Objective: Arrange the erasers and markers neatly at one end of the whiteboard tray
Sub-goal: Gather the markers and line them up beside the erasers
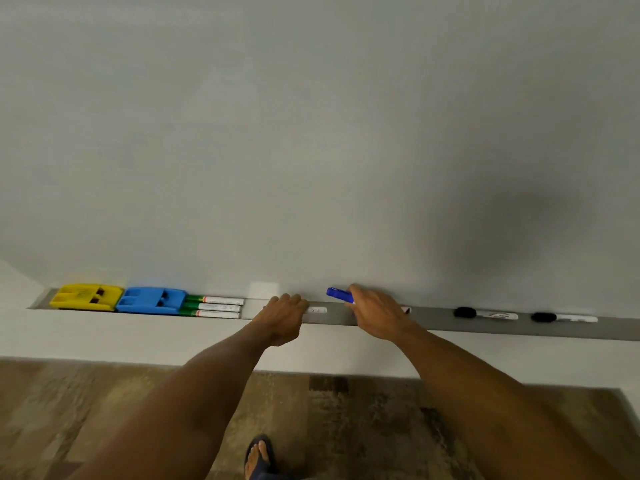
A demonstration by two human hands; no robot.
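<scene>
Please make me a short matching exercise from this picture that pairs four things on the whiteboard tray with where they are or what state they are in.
Things:
1. yellow eraser
2. blue eraser
3. blue-capped marker
4. black-capped markers

Places or states:
A. held in the right hand
B. lying apart, towards the tray's right
C. at the tray's far left end
D. between an eraser and the green-capped markers

Pairs: 1-C, 2-D, 3-A, 4-B

Soft, even indoor light fills the scene, rather dim and grey. A broad, blurry shadow (512,216) darkens the whiteboard (311,116) at right. A small bright glare patch (264,289) sits just above the tray (485,329). Wide-angle distortion bends the tray and floor (86,410) edges. Detail is soft throughout, with slight motion blur on the floor.
</scene>
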